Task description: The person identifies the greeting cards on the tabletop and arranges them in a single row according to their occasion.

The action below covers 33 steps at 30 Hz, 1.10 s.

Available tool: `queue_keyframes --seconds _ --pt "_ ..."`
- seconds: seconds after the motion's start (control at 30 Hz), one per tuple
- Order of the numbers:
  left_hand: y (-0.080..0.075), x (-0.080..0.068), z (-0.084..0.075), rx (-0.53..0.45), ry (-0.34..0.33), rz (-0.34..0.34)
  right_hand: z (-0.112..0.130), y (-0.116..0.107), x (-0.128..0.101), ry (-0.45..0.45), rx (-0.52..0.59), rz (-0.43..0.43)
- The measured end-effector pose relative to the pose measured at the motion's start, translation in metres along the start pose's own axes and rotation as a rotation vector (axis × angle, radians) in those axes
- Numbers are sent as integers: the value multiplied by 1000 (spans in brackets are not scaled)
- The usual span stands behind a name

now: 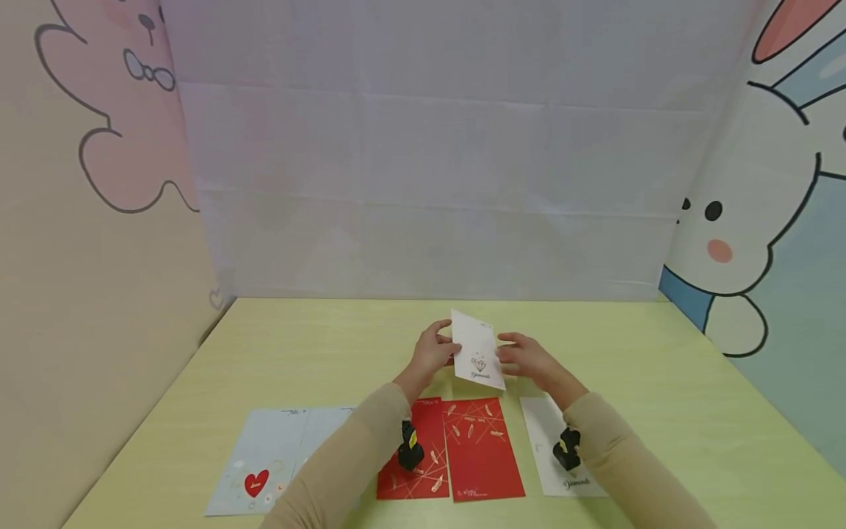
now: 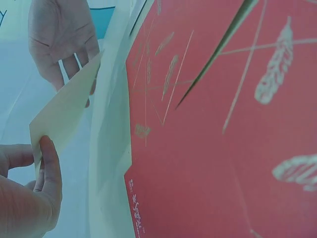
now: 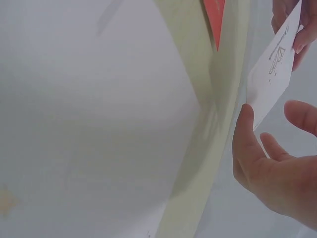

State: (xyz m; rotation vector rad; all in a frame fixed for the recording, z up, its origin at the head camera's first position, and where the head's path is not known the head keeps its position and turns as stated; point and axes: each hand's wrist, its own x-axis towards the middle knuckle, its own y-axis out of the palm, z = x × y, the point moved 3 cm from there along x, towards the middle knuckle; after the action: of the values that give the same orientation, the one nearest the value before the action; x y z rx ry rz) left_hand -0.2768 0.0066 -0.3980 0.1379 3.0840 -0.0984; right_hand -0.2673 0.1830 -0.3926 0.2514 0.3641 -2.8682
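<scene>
A white card point(image 1: 474, 339) with a small diamond drawing and lettering is held tilted above the table. My left hand point(image 1: 428, 358) pinches its left edge between thumb and fingers, which the left wrist view shows close up at the card point(image 2: 64, 116). At the opposite edge is my right hand point(image 1: 530, 361), fingers extended and parted. In the right wrist view one fingertip of the right hand point(image 3: 277, 181) reaches the card's lower corner, while the thumb stands apart from it. Whether that fingertip presses the card I cannot tell.
Two red cards with gold feather prints, a left one point(image 1: 429, 481) and a right one point(image 1: 482, 455), lie below the hands. A pale blue card with a red heart point(image 1: 256, 483) lies left. Another white card point(image 1: 545, 455) lies under the right forearm. A white cloth point(image 1: 449, 184) hangs behind the table.
</scene>
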Motion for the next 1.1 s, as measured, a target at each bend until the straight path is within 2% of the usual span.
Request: queue_keyframes --seconds 0.3,0.63,0.87,1.1 --pt "15 -5 -5 -38 15 16 2 -18 -14 -69 -105 -64" --pt "43 -16 -10 -84 26 66 -5 -48 -33 -190 -96 -113" --pt "67 -25 -11 -86 19 116 -10 -69 -49 -193 -158 -134" --pt "85 -36 -15 -124 16 211 -13 -89 -65 -184 -203 -154"
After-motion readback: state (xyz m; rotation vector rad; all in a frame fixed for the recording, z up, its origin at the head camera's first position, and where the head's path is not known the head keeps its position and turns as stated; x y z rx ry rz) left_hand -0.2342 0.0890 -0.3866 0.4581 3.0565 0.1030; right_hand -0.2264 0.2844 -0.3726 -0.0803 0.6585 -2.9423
